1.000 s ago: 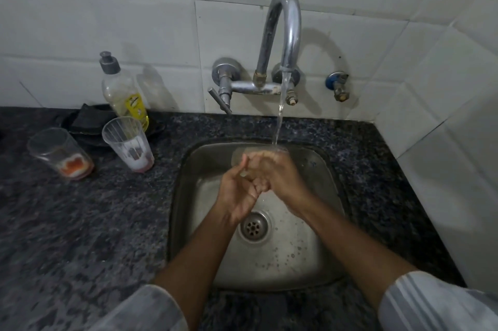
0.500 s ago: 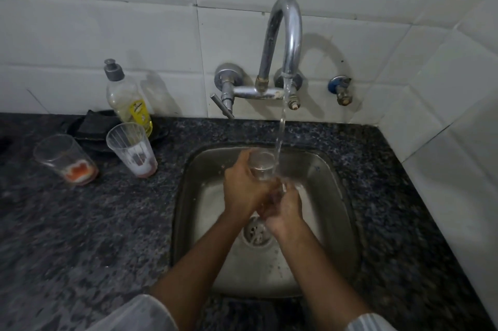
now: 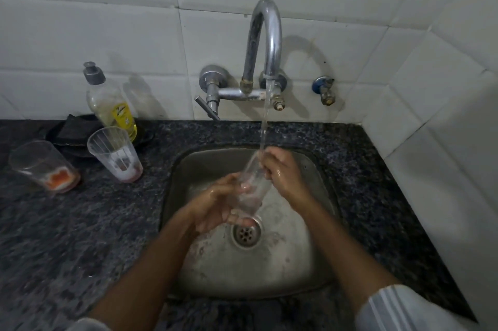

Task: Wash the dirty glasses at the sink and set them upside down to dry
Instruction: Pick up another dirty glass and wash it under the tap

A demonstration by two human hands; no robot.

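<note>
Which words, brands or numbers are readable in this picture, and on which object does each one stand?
Yellow label on the soap bottle: dark script lettering, too blurred to read.
Glass with orange residue: no text visible.
Glass with pink residue: no text visible.
Tap, tiles and sink: no text.

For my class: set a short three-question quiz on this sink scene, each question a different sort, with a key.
1. True or false: water is running from the curved chrome tap onto the clear drinking glass held over the steel sink.
2. Multiple choice: the dirty glasses standing on the dark speckled granite counter number A) none, B) two, C) four.
3. Fill in: the glass with orange residue stands to the ____ of the glass with pink-white residue.

Key: 1 true; 2 B; 3 left. Both the left hand and right hand grip the glass being rinsed.
</note>
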